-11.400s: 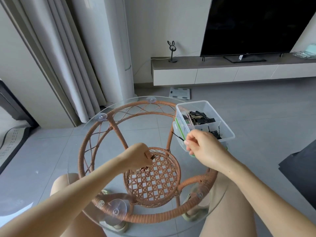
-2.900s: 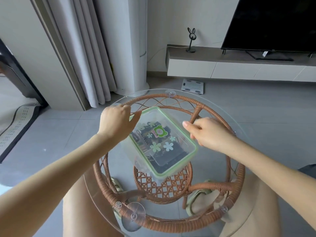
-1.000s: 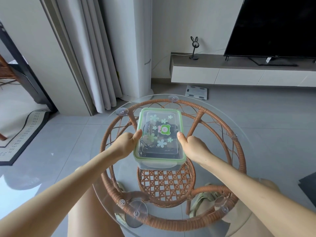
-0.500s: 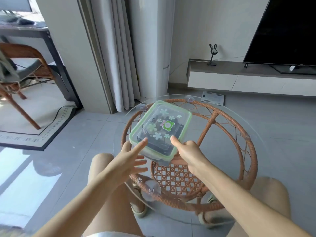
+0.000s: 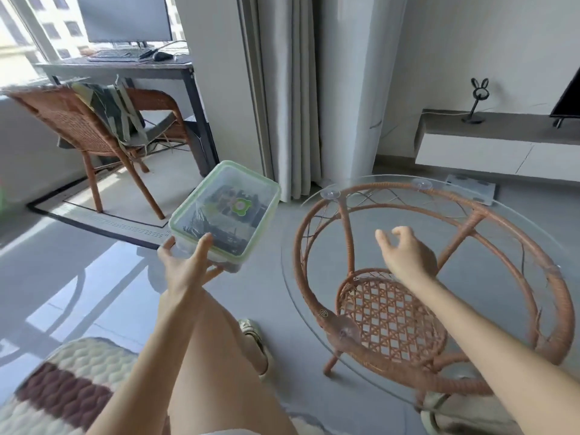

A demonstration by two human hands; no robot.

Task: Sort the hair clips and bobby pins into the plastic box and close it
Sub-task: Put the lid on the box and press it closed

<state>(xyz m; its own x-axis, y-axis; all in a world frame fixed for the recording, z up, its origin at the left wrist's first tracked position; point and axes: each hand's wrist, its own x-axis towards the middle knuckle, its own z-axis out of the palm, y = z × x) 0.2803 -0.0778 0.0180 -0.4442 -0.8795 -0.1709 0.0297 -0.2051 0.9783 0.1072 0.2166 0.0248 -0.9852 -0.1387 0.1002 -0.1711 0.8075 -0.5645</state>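
Note:
The clear plastic box (image 5: 226,211) has its green-rimmed lid on, with a frog and flower print on top. Dark hair clips and bobby pins show through the lid. My left hand (image 5: 188,266) holds the box from below at its near end, thumb on the lid edge, out over the floor to the left of the table. My right hand (image 5: 406,251) hovers over the glass table top (image 5: 518,233) with its fingers spread and nothing in it.
The round glass top rests on a rattan frame (image 5: 392,312) at the right. A rattan chair (image 5: 91,127) and a desk (image 5: 125,69) stand at the back left. Curtains (image 5: 282,95) hang behind the box. A striped cushion (image 5: 59,387) lies by my left leg.
My right hand has let go of the closed box. My left hand has carried the box off the table to the left, and the view has swung left with it.

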